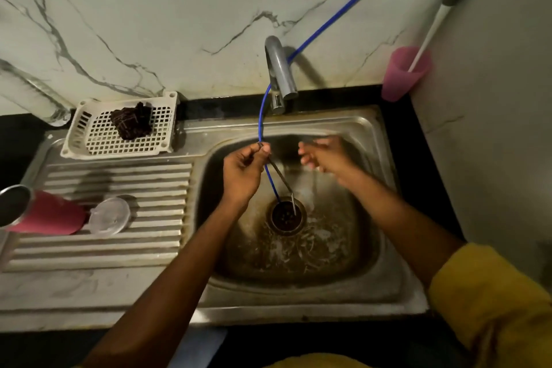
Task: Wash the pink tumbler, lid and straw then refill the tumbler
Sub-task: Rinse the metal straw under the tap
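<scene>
head view: left hand (242, 173) pinches the straw (280, 174) over the sink (343, 297), right hand (325, 155) spread, empty.

A domestic kitchen is indicated. 1 stainless-steel sink (369, 128) with a ribbed drainboard (119, 179) is set into a black counter (415, 164). 1 tap (279, 69) is mounted against a marble-patterned wall (149, 24). A dark scrubber (131, 121) is kept in a white plastic basket (76, 128) on the drainboard.
</scene>
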### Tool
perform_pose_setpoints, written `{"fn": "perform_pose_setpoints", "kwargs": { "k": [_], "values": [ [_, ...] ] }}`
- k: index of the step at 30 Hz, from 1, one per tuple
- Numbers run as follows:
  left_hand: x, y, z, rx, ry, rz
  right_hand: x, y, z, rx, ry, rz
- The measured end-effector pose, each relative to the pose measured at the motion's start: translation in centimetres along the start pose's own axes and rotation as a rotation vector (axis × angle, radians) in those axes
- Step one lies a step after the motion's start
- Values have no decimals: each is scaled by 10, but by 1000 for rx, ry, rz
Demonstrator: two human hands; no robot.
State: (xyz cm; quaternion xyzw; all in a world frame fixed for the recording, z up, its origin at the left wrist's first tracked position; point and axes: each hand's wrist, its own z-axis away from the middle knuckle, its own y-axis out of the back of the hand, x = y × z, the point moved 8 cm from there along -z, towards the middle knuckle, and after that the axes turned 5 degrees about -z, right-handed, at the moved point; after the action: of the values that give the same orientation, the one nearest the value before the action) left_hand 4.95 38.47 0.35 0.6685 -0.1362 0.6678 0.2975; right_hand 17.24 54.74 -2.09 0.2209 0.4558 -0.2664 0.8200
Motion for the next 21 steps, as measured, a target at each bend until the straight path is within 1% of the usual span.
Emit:
{"fn": "perform_pose_setpoints", "kwargs": {
  "k": [3, 5, 7, 10, 13, 16, 19, 21],
  "values": [
    [1, -8, -10, -38, 5, 28, -61, -4, -43, 6, 221, 66],
    [5, -13, -17, -63, -7, 29, -88, -17, -71, -50, 292, 162],
    [9, -17, -22, -88, -27, 32, -97, -32, -92, -107, 290, 308],
    [15, -22, -29, -111, -64, 32, -100, -43, -99, -82, 353, 490],
    [17, -25, -38, -107, -82, 27, -97, -45, -93, -55, 400, 549],
    [18, -31, -44, -119, -101, 23, -101, -49, -86, -92, 433, 606],
    [22, -39, -47, -161, -132, 14, -108, -52, -76, -162, 401, 565],
    [25, -43, -49, -174, -140, 21, -112, -51, -75, -173, 368, 582]
  ]
}}
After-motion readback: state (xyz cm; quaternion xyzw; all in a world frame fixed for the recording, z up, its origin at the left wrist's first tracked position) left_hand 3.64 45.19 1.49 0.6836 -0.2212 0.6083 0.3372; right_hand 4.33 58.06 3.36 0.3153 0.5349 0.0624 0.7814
